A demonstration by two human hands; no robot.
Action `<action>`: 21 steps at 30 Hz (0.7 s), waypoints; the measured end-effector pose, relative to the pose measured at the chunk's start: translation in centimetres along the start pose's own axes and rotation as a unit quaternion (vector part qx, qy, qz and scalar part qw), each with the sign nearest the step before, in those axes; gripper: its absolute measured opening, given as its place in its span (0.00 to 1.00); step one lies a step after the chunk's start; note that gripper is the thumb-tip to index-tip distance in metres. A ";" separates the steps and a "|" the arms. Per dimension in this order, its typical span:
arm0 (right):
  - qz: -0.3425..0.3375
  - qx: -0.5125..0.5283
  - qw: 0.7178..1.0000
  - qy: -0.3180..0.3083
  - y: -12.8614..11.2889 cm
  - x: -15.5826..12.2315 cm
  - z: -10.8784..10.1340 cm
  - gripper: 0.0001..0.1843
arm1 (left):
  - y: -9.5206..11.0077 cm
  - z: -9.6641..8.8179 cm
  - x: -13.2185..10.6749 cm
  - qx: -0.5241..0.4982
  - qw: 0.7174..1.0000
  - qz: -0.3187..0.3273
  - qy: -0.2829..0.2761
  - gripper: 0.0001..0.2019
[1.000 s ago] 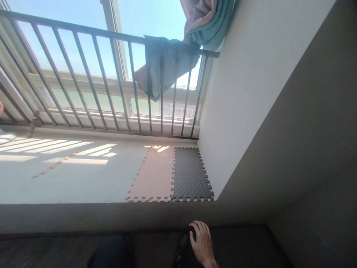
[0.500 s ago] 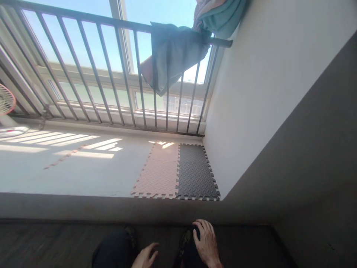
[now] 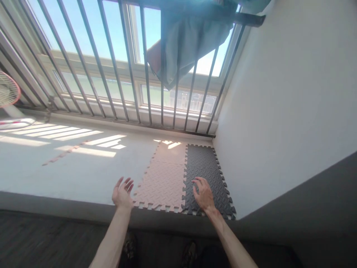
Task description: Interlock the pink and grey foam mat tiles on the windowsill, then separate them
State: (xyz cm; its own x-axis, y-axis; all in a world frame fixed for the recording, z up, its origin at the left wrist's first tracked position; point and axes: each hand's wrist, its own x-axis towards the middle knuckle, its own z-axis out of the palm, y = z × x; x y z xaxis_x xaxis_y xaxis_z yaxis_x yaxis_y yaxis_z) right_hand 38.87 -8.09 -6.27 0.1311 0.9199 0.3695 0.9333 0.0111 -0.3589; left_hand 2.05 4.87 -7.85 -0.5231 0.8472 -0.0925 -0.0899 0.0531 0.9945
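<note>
- The left hand (image 3: 122, 193) is hanging spread wide and empty, palm turned inward, over the raised platform (image 3: 55, 171) just beside the near left corner of the pink foam mat (image 3: 161, 178); it is not touching the mat.
- The right hand (image 3: 203, 192) is held loosely wide too, fingers curled downward, and is holding nothing; it is sitting over the near part of the dark grey foam mat (image 3: 206, 175), though whether the fingertips are pressing on it cannot be told.
- The two mats are lying flat side by side on the platform, their toothed edges interlocking along the shared seam, which is likely why they are sitting flush with no gap.
- They are tucked into the corner where the white wall (image 3: 279, 93) is meeting the window railing (image 3: 111, 67), the grey one against the wall.
- With one hand at each mat, the arms are reaching across the platform's front edge, the hands well apart.
- A grey-green cloth (image 3: 184, 48) is hanging over the top rail, draped so both halves are falling on either side of the bars.
- A fan (image 3: 8, 91) is standing at the far left, partly cut off.
</note>
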 end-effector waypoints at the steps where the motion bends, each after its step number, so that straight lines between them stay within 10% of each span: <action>1: 0.004 -0.011 1.000 -0.003 0.8 2.3 0.7 0.22 | 0.4 0.6 2.3 0.025 0.999 -0.013 0.037 0.31; 8: 0.069 -0.079 0.993 -0.062 5.8 11.1 6.8 0.24 | 0.0 7.2 11.6 0.167 0.984 0.017 -0.065 0.20; 15: 0.068 -0.109 0.991 -0.040 6.4 11.2 12.6 0.34 | -2.3 16.7 14.9 0.289 0.937 0.049 -0.191 0.25; 21: 0.028 -0.114 0.991 -0.061 6.1 11.4 13.3 0.36 | -3.8 21.5 17.3 0.350 0.916 0.025 -0.194 0.35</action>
State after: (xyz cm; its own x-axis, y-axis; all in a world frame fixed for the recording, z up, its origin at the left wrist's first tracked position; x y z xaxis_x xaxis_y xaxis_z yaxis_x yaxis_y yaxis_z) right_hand 41.60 7.66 -15.70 0.1566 0.9573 0.2429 0.9787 -0.1175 -0.1682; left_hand 11.56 30.65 -12.14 -0.1599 0.9745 -0.1574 0.5622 0.2210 0.7969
